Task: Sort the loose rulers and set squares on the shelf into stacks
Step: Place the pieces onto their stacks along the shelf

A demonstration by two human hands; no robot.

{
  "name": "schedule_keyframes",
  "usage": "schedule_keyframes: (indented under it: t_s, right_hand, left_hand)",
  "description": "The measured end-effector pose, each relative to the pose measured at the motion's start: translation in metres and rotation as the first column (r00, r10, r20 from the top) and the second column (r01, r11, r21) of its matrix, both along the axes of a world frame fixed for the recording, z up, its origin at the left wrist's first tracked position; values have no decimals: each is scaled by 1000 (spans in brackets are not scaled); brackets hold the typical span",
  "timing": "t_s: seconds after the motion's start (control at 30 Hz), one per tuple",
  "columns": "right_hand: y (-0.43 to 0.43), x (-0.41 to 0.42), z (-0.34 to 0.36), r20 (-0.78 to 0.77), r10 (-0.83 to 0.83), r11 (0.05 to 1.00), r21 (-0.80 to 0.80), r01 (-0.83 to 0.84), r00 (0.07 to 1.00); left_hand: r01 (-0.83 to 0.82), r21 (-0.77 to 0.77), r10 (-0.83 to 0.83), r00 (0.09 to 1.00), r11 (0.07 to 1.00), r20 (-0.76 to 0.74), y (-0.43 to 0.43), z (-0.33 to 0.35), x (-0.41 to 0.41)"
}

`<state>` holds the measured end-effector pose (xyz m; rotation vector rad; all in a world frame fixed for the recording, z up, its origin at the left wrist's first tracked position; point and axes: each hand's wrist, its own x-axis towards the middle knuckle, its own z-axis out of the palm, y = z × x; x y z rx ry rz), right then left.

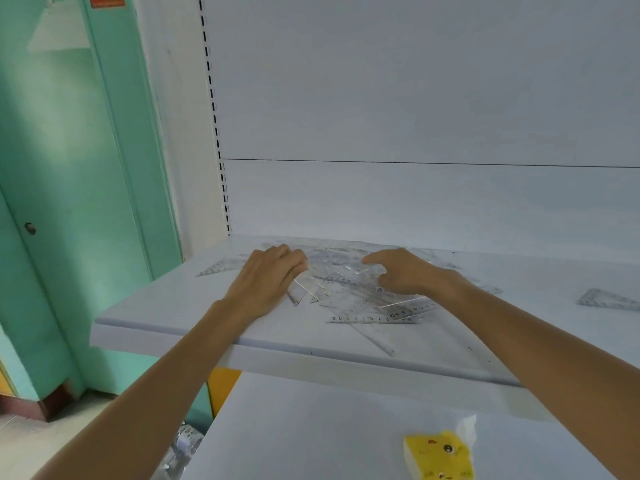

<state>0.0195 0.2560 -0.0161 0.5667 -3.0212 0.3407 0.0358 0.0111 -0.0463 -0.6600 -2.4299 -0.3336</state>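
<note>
front ruler (372, 319): digits 5 4 3 2 1 0 1 2 | orange sign (107, 0): print unreadable
</note>
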Motion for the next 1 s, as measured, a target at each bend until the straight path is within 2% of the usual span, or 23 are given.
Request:
schedule_keyframes:
  t_s: [0.07,0.2,0.3,0.37,0.43,0.53,0.63,0.7,0.77,0.87,0.93,1.0]
  right_hand:
    - [5,-1,-2,10,2,1000,-25,-2,1000]
    - [11,2,-5,-52,7,993,-114,-13,999]
    - [12,2,-6,-19,34,999,-31,-35,999]
    - [12,0,-3,-26,44,998,40,-43,999]
    - [13,-3,-1,-78,39,997,74,-33,996]
    - [15,-5,-4,-189,35,995,95,-17,981]
    - [13,-4,-10,-334,95,984,177,-36,938]
    - [9,-3,-11,-462,146,978,199,-58,875]
    - [1,0,-9,-577,139,990,102,-98,805]
    - [-17,14,7,-696,132,962,-80,-259,706]
    - [-25,24,20,-712,151,926,-142,-351,686]
    - [-27,29,30,-702,153,911,-173,-376,695]
  left_hand:
    - [-12,-31,12,1000,999,-12,1,1,0]
    - [-48,17,48,999,999,14,3,1,0]
    - [-80,33,79,996,996,31,0,-1,0]
    - [-94,-17,95,994,995,60,0,-1,-2]
    - [-122,-65,127,988,990,90,1,-1,-4]
    - [-143,-34,146,985,989,95,2,-1,-4]
    - [-115,-13,115,993,993,9,2,2,0]
    - [-120,-38,118,992,992,-49,3,3,2]
    - [-119,-10,118,992,993,-50,2,3,3]
    - [-121,44,122,992,992,-28,2,3,3]
    - [-121,74,123,992,990,-13,1,3,2]
    - [-140,77,140,990,987,8,0,4,0]
